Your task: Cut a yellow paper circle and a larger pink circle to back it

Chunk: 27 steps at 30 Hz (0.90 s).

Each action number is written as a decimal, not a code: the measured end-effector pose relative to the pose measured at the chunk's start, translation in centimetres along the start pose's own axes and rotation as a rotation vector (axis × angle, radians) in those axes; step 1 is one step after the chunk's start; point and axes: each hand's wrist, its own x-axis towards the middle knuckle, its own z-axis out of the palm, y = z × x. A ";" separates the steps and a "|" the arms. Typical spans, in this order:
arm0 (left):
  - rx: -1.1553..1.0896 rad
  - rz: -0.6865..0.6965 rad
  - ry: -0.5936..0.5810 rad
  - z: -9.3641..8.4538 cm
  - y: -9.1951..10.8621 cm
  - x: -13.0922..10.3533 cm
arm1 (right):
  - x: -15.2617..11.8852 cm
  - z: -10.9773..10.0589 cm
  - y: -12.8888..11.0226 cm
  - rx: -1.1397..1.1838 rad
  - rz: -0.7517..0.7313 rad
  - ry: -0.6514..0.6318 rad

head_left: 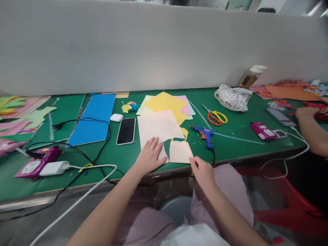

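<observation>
My left hand (151,156) lies flat, fingers spread, on a large pale pink sheet of paper (160,124) whose lower right part is cut away. Just right of that gap sits a smaller pale pink paper piece (180,152). Its lower right corner is pinched between the thumb and fingers of my right hand (203,171). Under the large sheet are a yellow sheet (164,101) and other pastel sheets. A blue glue gun (205,134) rests to the right of the papers, with red-and-yellow scissors (216,117) behind it.
To the left are a phone (126,131), a white earbud case (116,118), a blue board (94,118) and a purple power strip (41,164) with cables. A patterned cloth pouch (233,98) and a bottle (252,77) stand back right. Another person's hand (307,112) is at the far right.
</observation>
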 end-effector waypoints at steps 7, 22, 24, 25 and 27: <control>-0.008 -0.008 0.034 -0.7 0.1 -0.8 | -0.5 -1.9 1.8 0.235 -0.003 0.069; -0.186 -0.068 -0.130 -2.5 -0.5 -5.8 | 13.7 -13.6 3.1 0.687 0.112 0.269; -0.341 -0.264 -0.070 -3.4 -0.5 -5.2 | 16.5 -12.9 2.0 0.712 0.138 0.190; -0.415 -0.385 -0.001 -3.9 -0.6 -4.8 | 18.0 -12.3 1.5 0.717 0.158 0.144; -0.561 -0.627 0.230 -5.0 -0.8 -3.9 | 21.0 -10.9 0.1 0.716 0.186 0.040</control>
